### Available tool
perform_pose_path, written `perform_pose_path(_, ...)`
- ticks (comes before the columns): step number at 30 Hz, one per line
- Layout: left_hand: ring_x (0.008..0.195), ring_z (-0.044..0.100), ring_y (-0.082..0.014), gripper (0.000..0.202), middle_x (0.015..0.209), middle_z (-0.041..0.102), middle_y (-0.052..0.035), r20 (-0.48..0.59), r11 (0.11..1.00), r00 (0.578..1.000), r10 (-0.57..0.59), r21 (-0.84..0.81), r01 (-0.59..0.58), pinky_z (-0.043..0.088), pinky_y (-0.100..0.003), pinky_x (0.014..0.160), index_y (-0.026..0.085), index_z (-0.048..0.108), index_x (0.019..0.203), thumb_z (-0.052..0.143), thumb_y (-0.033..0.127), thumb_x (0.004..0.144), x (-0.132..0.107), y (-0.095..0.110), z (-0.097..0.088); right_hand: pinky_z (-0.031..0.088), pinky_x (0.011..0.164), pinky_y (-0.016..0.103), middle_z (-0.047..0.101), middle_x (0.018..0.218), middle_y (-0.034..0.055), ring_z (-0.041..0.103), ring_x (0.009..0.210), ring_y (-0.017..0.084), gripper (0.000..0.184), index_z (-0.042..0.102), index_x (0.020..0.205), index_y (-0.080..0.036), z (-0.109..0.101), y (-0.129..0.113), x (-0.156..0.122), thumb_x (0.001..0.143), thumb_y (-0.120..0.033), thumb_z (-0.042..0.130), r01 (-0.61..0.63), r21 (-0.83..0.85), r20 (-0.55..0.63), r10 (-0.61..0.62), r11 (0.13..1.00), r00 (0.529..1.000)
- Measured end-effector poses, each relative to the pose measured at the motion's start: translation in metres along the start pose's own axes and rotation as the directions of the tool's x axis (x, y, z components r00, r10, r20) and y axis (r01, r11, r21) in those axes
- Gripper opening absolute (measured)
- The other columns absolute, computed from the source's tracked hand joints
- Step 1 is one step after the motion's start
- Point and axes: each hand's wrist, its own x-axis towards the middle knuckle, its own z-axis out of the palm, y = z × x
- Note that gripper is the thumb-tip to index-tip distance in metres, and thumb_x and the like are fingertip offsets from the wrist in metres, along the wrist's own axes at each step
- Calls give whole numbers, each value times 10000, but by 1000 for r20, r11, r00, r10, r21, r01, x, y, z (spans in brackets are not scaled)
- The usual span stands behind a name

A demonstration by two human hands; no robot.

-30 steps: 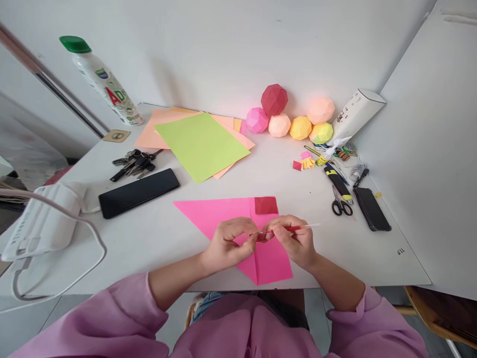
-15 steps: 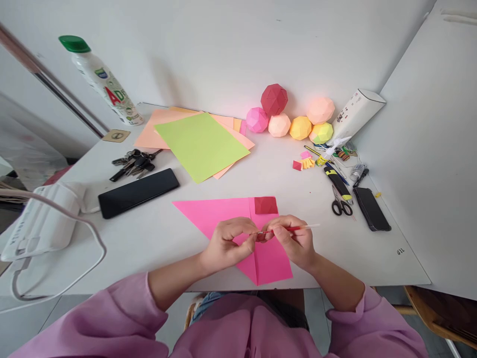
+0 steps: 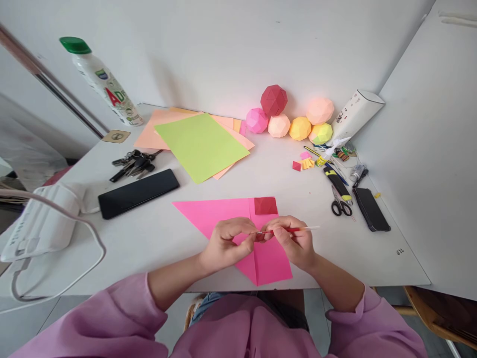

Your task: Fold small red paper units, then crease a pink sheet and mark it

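Observation:
Over a folded pink sheet of paper (image 3: 274, 263), both my hands hold a thin red pen refill (image 3: 298, 229) with a clear whitish end pointing right. My left hand (image 3: 227, 246) pinches its left tip between thumb and fingers. Farther along, my right hand (image 3: 298, 246) grips the red shaft, the fingertips of both hands nearly meeting. Creases run across the pink sheet, partly covered by my hands. A small dark red folded paper piece (image 3: 266, 206) lies on its upper right corner.
Green paper (image 3: 203, 146) lies on peach sheets behind. Paper balls (image 3: 274, 101) line the wall. To the right are scissors (image 3: 341, 204), a cutter (image 3: 337, 184) and a phone (image 3: 371, 209); to the left, another phone (image 3: 139, 194), keys (image 3: 136, 163) and a white device (image 3: 44, 221).

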Motion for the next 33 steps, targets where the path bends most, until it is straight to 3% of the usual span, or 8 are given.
perform_pose_path(16, 724, 662, -159, 133, 770, 698, -67, 40, 960, 989, -144, -236, 150, 560, -312, 681, 150, 682, 886, 556, 191, 877, 4, 3, 0, 586, 620, 355, 665, 728, 49, 668, 774, 193, 128, 603, 915, -185, -3, -4, 3, 904, -285, 524, 17, 62, 1, -17, 998, 1000)
perform_pose_path(24, 734, 645, -154, 155, 781, 688, -63, 73, 926, 975, -210, -306, 222, 547, -325, 705, 155, 685, 938, 566, 236, 881, 4, 4, -1, 573, 601, 355, 661, 727, 34, 665, 736, 181, 145, 568, 1023, -219, -4, -6, 3, 943, -255, 453, 107, 57, 15, -108, 993, 994)
perform_pose_path(29, 719, 637, -152, 172, 756, 689, -72, 93, 929, 964, -248, -261, 264, 545, -323, 697, 136, 676, 902, 563, 264, 882, 3, 2, -1, 560, 627, 371, 629, 770, 33, 630, 701, 165, 218, 550, 1076, -249, -6, -4, 0, 949, -180, 387, 228, -124, 10, -229, 966, 973)
perform_pose_path(33, 688, 625, -138, 168, 731, 673, -61, 130, 930, 955, -266, -228, 290, 539, -296, 672, 132, 665, 873, 560, 263, 881, 2, 1, 0, 516, 559, 329, 564, 768, 41, 550, 642, 158, 262, 579, 1079, -230, -5, -4, 2, 858, -107, 511, 376, -471, 64, -394, 798, 917)
